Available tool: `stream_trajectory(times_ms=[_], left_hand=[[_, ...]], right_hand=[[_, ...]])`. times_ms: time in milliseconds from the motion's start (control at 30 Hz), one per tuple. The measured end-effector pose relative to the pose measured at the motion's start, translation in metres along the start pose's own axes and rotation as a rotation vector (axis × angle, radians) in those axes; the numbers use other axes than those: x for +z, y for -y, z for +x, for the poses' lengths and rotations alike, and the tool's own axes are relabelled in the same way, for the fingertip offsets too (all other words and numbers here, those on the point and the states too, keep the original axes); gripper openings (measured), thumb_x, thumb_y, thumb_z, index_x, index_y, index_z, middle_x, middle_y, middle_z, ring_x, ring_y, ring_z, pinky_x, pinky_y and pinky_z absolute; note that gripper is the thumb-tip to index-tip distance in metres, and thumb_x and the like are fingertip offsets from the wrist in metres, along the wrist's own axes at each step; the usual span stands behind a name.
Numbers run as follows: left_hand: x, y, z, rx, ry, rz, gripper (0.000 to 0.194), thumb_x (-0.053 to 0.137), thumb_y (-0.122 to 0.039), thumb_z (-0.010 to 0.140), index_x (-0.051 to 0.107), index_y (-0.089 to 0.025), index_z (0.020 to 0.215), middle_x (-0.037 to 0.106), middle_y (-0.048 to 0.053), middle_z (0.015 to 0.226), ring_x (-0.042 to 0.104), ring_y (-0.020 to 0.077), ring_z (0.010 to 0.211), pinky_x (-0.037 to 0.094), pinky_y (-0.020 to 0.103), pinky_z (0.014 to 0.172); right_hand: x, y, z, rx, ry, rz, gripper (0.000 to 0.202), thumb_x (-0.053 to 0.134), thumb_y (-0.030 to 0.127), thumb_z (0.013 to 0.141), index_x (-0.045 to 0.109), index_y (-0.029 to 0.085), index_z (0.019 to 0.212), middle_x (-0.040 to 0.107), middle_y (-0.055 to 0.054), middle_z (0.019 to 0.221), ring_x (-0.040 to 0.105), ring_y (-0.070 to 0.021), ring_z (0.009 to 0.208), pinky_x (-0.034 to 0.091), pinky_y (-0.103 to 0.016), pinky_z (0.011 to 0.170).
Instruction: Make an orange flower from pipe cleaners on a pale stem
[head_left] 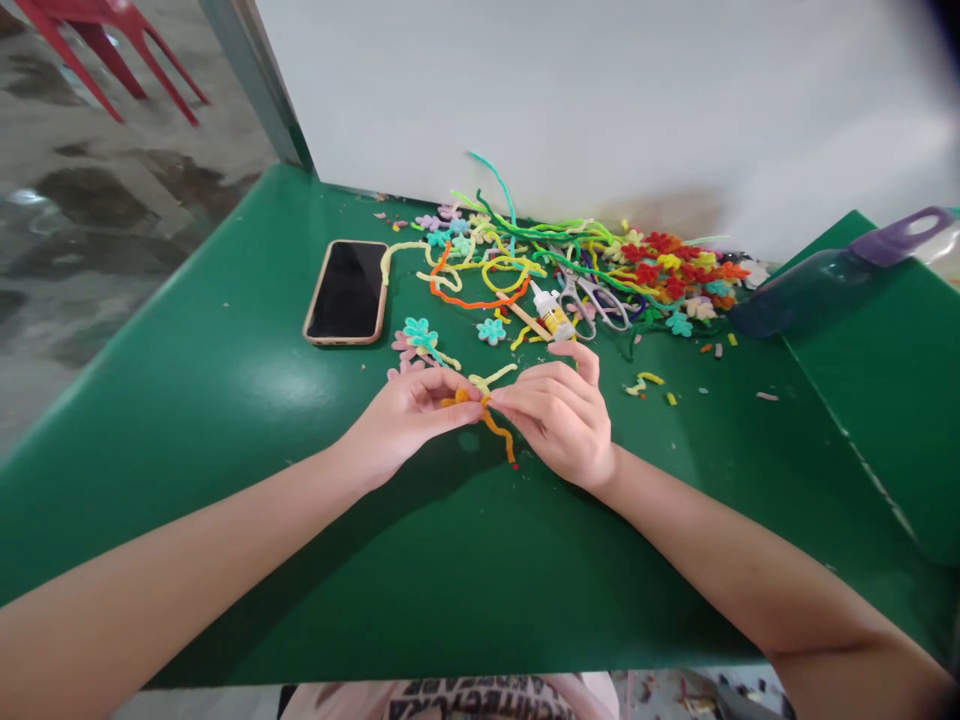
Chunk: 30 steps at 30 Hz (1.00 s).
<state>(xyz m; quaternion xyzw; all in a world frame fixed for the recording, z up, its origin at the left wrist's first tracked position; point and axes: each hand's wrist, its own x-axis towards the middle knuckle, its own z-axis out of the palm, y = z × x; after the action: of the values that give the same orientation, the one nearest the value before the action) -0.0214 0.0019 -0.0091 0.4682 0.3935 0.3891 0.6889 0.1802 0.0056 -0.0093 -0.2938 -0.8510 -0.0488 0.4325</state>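
Glossy green tabletop (pixel 465 580): I am observing left hand (pixel 405 415) and right hand (pixel 562 415) pinching fuzzy orange craft stem (pixel 501 435); uneven tugging risks kinking it.

Two hands (pixel 409 415) (pixel 562 415), one smartphone (pixel 346 292), one glue bottle (pixel 553 317), one pair of scissors (pixel 592 283), one wooden stick (pixel 527 318), one water bottle (pixel 806 285) — one red chair (pixel 161 75), upper left; heaped pipe-cleaner flowers (pixel 664 265) — too jumbled to count.

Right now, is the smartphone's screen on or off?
Apparently off: the smartphone lies face up, and its black screen shows no lit display.
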Motion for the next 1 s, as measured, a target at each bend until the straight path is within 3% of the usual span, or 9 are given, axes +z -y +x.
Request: stream_trajectory(times_ms=[200, 467, 700, 1000], left_hand=[[-0.0019, 0.0022, 0.0009, -0.012, -0.013, -0.009, 0.015, 0.079, -0.024, 0.069, 0.067, -0.018, 0.077, 0.067, -0.002, 0.077, 0.064, 0.0111, 0.073, 0.052, 0.025, 0.076], [0.0037, 0.0007, 0.001, 0.005, -0.019, 0.056, 0.028, 0.08, -0.024, 0.067, 0.064, -0.018, 0.09, 0.066, -0.002, 0.077, 0.064, 0.0115, 0.071, 0.051, 0.025, 0.072], [0.0023, 0.0037, -0.0002, 0.048, -0.086, 0.043, 0.025, 0.078, -0.025, 0.071, 0.062, -0.019, 0.089, 0.063, -0.003, 0.075, 0.063, 0.0105, 0.073, 0.048, 0.022, 0.07], [0.0003, 0.0073, -0.0005, 0.06, -0.121, -0.03, 0.024, 0.079, -0.025, 0.071, 0.062, -0.019, 0.087, 0.064, -0.003, 0.076, 0.063, 0.0103, 0.074, 0.052, 0.023, 0.074]], right_hand=[[-0.0008, -0.0007, 0.0007, -0.022, 0.014, 0.012, 0.025, 0.063, 0.014, 0.086, 0.058, 0.032, 0.103, 0.072, 0.009, 0.081, 0.065, -0.0107, 0.074, 0.039, -0.042, 0.099], [0.0054, 0.0006, 0.0002, -0.017, 0.032, 0.036, 0.023, 0.061, 0.012, 0.087, 0.059, 0.031, 0.099, 0.071, 0.01, 0.083, 0.066, -0.0093, 0.074, 0.035, -0.042, 0.103], [0.0063, 0.003, 0.0056, 0.082, -0.024, 0.031, 0.02, 0.065, 0.016, 0.084, 0.056, 0.027, 0.098, 0.073, 0.004, 0.087, 0.067, -0.0122, 0.075, 0.039, -0.043, 0.1], [0.0032, 0.0043, 0.0062, 0.139, -0.038, 0.058, 0.016, 0.063, 0.014, 0.083, 0.06, 0.028, 0.09, 0.069, 0.006, 0.072, 0.063, -0.0119, 0.065, 0.041, -0.043, 0.097]])
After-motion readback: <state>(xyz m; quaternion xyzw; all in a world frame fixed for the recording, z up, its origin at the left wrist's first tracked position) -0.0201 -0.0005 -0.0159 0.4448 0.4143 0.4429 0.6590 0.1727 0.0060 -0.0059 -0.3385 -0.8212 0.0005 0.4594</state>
